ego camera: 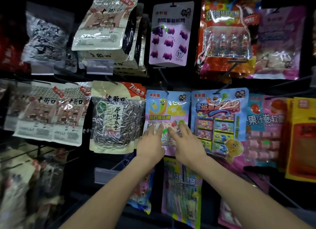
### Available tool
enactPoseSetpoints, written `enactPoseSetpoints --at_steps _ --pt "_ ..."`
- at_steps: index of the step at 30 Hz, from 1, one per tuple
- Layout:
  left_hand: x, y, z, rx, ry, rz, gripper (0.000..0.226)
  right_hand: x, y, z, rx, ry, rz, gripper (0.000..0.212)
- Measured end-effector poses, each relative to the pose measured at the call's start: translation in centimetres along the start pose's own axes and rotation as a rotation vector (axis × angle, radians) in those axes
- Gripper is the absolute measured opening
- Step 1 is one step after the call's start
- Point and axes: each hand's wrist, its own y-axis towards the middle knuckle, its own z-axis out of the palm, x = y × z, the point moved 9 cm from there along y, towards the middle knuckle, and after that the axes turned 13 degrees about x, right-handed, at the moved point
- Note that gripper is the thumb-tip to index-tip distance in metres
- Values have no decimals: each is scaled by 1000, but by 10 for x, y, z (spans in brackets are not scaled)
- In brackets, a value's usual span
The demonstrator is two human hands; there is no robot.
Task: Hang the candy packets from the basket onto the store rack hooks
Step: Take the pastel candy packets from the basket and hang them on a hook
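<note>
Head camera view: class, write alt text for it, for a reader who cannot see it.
A person's left hand and right hand rest with spread fingers on the lower front of a blue and yellow candy packet that hangs on a rack hook. A sunflower seed packet hangs to its left, a blue sweets packet to its right.

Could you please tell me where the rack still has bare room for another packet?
A bare hook juts out in the dark strip between the purple grape packet and the marshmallow packet. Another dark gap lies below the sunflower seed packet, around the price holder. The middle row is packed edge to edge.
</note>
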Motion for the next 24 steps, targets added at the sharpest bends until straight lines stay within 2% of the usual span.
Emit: enactPoseSetpoints --at_steps 5,11,13,17,24 --pt "0 2 3 63 75 36 100 -2 -1 3 80 -15 21 97" --pt "-1 -12 14 130 229 48 102 7 -11 0 15 -77 15 87" --pt "-3 -13 15 144 249 49 100 9 -12 7 49 -85 21 87" --pt "-4 -7 15 190 257 52 99 8 -5 13 160 -79 33 94" --pt "-1 -16 -3 190 166 79 90 13 -10 -6 198 -8 22 76"
